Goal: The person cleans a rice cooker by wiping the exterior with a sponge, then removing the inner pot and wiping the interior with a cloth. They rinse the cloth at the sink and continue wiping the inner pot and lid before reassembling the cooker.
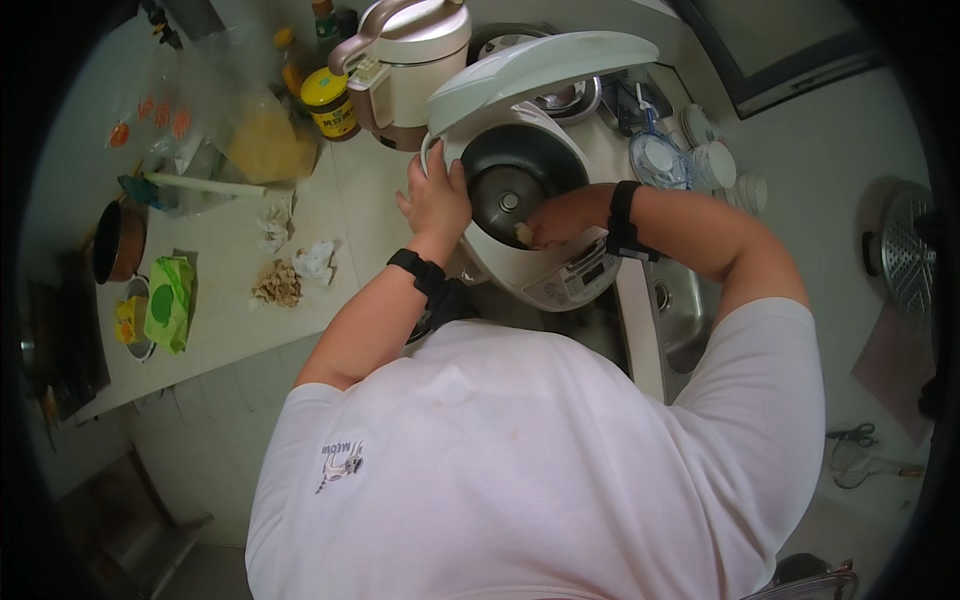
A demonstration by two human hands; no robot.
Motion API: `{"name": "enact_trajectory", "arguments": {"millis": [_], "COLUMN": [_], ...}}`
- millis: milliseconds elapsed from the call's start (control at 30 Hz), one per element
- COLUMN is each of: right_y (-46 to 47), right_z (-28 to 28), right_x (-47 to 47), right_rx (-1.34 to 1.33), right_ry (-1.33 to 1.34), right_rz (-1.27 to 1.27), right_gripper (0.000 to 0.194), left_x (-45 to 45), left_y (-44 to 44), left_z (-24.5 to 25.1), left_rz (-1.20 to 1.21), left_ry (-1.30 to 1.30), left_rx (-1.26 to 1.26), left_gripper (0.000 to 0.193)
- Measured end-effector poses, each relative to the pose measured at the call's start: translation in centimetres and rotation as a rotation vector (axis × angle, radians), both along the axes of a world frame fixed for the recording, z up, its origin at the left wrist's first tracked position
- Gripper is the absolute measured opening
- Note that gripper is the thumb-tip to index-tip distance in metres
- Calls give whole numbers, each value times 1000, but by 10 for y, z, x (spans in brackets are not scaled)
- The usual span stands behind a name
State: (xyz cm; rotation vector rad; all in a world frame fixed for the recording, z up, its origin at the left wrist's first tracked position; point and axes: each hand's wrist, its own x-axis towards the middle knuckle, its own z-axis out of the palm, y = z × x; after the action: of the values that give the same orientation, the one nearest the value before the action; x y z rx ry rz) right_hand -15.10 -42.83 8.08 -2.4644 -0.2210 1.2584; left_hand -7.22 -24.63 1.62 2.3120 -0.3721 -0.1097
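Note:
A white rice cooker [510,274] stands before me with its lid [540,71] raised. Inside its dark well [517,146], a round metal button [508,201] shows at the centre of the floor. My right hand [562,217] reaches down into the well from the right, its fingers closed on a small pale wad [523,233], perhaps tissue. Part of that hand lies in shadow. Against the cooker's left side rests my left hand [436,199], fingers apart, by the white carrying handle [426,154]. Both wrists wear black straps.
On the left counter [360,225] lie crumpled tissues [315,262], a brown crumbly heap [278,283] and a green packet [169,304]. A soymilk-maker-like jug [420,75] and yellow-lidded jar [330,105] stand behind. At right are bowls [712,165] and a steel sink [686,315].

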Motion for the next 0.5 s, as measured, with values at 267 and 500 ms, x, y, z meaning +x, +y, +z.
{"name": "enact_trajectory", "arguments": {"millis": [267,500], "right_y": [-40,-67], "right_z": [2,12], "right_x": [4,41], "right_rx": [-802,-320], "right_ry": [-622,-1042], "right_rz": [581,112], "right_gripper": [25,18], "left_x": [0,1], "left_y": [0,-2], "left_z": [-3,-6], "left_rz": [-63,-76], "left_ry": [-65,-75], "left_rx": [54,71], "left_gripper": [48,50]}}
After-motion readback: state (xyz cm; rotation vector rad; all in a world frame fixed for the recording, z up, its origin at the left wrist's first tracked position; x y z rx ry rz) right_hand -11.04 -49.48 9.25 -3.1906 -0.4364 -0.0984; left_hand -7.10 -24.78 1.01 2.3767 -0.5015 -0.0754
